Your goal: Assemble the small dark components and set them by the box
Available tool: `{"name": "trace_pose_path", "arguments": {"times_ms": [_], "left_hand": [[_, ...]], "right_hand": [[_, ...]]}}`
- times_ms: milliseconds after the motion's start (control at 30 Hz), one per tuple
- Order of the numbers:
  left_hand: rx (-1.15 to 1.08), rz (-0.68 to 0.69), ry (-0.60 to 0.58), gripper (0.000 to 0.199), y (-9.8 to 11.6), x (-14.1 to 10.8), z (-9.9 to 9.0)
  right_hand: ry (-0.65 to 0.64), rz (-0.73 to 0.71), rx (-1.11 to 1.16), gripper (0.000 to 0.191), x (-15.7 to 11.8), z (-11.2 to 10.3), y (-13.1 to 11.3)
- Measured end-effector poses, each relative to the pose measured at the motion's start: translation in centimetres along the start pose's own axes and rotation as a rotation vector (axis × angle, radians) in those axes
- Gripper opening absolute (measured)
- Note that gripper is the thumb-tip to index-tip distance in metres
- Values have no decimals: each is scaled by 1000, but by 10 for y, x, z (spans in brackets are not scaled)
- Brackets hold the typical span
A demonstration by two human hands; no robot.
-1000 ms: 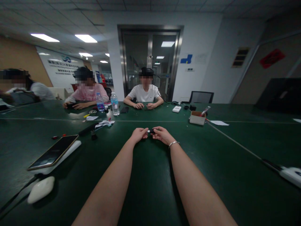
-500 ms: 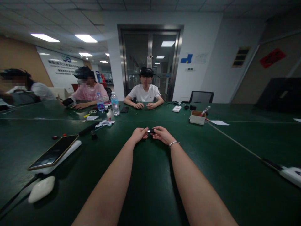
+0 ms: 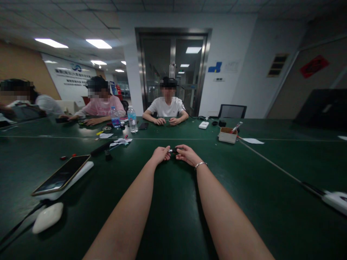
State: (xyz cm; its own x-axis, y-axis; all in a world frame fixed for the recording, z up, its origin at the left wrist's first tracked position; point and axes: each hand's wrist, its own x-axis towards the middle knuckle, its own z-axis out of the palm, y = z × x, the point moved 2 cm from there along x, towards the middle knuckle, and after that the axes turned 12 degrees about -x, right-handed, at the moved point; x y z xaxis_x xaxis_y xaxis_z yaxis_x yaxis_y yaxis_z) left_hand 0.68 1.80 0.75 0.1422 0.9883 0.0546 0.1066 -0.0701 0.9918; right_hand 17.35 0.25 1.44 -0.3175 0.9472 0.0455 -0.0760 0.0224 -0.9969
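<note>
My left hand (image 3: 160,155) has its grip pinching the silver end of a small object (image 3: 174,151), my right hand (image 3: 188,155) its black end; phone (image 3: 64,173) toward nine o'clock.

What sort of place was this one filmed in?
Probably an office meeting area: there's a large, glossy dark-green table, steel-framed glass double doors behind it, and a white lettered wall sign at the left.
</note>
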Motion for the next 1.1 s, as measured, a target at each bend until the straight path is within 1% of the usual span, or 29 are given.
{"name": "trace_pose_path", "arguments": {"times_ms": [167,367,667,800,933,1033,1100], "left_hand": [[10,-15,21,47,2,-1,0],[13,-27,39,49,4,-2,1],[13,32,66,50,-2,2,2],[-11,57,88,44,-4,3,1],[3,91,96,29,-2,1,0],[-113,105,80,18,2,-2,0],[-202,95,73,15,6,-6,1]], "right_hand": [[-32,-19,-13,20,0,-1,0],[-30,-19,-11,24,0,0,1],[-35,-14,-13,24,1,0,1],[-11,6,-4,21,1,1,0],[23,44,-5,17,1,2,-1],[26,57,-15,14,1,2,-1],[21,59,-16,12,1,2,0]]}}
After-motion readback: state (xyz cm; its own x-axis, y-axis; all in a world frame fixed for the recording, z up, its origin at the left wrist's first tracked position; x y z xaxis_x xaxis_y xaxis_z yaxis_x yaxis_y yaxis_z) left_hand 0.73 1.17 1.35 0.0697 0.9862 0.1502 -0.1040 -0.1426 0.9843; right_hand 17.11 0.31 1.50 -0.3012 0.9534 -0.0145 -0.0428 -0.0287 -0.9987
